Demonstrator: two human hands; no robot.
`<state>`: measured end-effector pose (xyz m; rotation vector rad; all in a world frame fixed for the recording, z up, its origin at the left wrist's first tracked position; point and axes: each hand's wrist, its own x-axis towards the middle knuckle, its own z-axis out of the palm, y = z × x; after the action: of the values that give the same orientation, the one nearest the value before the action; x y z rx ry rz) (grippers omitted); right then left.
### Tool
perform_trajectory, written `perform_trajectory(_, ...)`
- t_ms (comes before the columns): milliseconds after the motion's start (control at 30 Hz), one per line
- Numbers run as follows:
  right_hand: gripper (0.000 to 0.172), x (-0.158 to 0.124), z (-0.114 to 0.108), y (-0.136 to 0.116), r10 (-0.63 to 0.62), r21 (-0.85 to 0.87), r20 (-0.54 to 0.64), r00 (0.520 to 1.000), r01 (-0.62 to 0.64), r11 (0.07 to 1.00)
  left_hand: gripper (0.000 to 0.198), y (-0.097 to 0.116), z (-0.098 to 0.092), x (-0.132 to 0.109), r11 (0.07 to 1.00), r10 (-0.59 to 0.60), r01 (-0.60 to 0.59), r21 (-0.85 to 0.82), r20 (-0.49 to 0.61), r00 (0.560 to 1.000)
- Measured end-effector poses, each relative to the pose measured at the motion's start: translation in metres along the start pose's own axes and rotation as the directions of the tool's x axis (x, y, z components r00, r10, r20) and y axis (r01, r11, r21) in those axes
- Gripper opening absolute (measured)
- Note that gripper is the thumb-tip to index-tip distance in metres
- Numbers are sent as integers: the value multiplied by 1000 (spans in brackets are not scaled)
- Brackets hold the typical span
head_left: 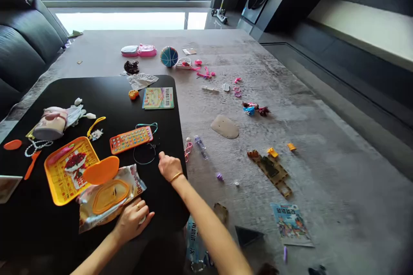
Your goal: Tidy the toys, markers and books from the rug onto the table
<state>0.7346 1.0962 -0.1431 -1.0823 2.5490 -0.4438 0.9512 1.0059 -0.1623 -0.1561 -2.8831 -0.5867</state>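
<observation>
Head view.

1. Left hand (130, 219): lies palm down on the near right corner of the clear plastic packet (109, 197). Fingers are extended and held close together, pressing the packet flat. A ring shows on one finger.
2. Packet: lies on the black table (97, 99), near its front edge, touching the yellow tray (61, 180). An orange oval piece shows through the film. Red lettering at the right edge starts with "De"; the rest is unreadable.
3. Right hand (169, 166): rests on the table near its right edge, just beside a thin black loop (145, 154). Fingers are curled downward and drawn together; whether they pinch anything cannot be told. A gold bangle sits on the wrist.
4. Orange toy keypad (130, 139): lies just beyond the loop. Key markings are too small to read.
5. Booklet (158, 97): at the table's far edge; its print is illegible.
</observation>
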Motion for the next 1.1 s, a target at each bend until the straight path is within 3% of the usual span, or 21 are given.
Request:
perform_trajectory(133, 24, -7, -25, -8, 111, 65, 165, 980, -123, 990, 29, 10, -1, 15, 998, -27, 27, 52, -6, 1000)
perform_trajectory(300, 33, -12, -50, -15, 131, 46, 266, 955, -148, 988, 35, 17, 10, 16, 995, -58, 55, 80, 25, 998)
perform_trajectory(400, 33, -11, -49, -9, 105, 43, 296, 949, -123, 992, 33, 21, 23, 14, 980, -186, 177, 94, 94, 978)
perform_trajectory(467, 32, -9, -43, -4, 87, 60, 301, 950, -109, 992, 28, 26, 25, 21, 954, -299, 288, 85, 205, 932)
perform_trajectory(533, 33, -8, -37, 1, 76, 81, 300, 951, -105, 991, 24, 30, 20, 36, 905, -418, 420, 74, 341, 842)
perform_trajectory(633, 32, -8, -27, 8, 60, 80, 286, 956, -86, 993, 24, 35, 9, 68, 765, -595, 634, 116, 504, 626)
perform_trajectory(733, 35, -8, -17, 16, 2, 64, 261, 965, -20, 998, 25, 36, 3, 95, 584, -719, 794, 168, 560, 411)
perform_trajectory(800, 39, -8, -11, 22, -28, 55, 258, 966, 14, 998, 25, 37, 0, 106, 477, -762, 861, 174, 570, 307)
perform_trajectory(900, 43, -8, 4, 26, -42, 48, 252, 967, 31, 998, 24, 38, -1, 114, 362, -797, 914, 184, 569, 201)
perform_trajectory(1067, 59, -13, 36, 19, 57, -2, 233, 971, -58, 998, 18, 42, 14, 107, 267, -835, 925, 271, 543, 82)
perform_trajectory(1100, 61, -12, 38, 18, 32, 33, 224, 974, -40, 999, 17, 42, 17, 105, 248, -841, 924, 290, 538, 57)
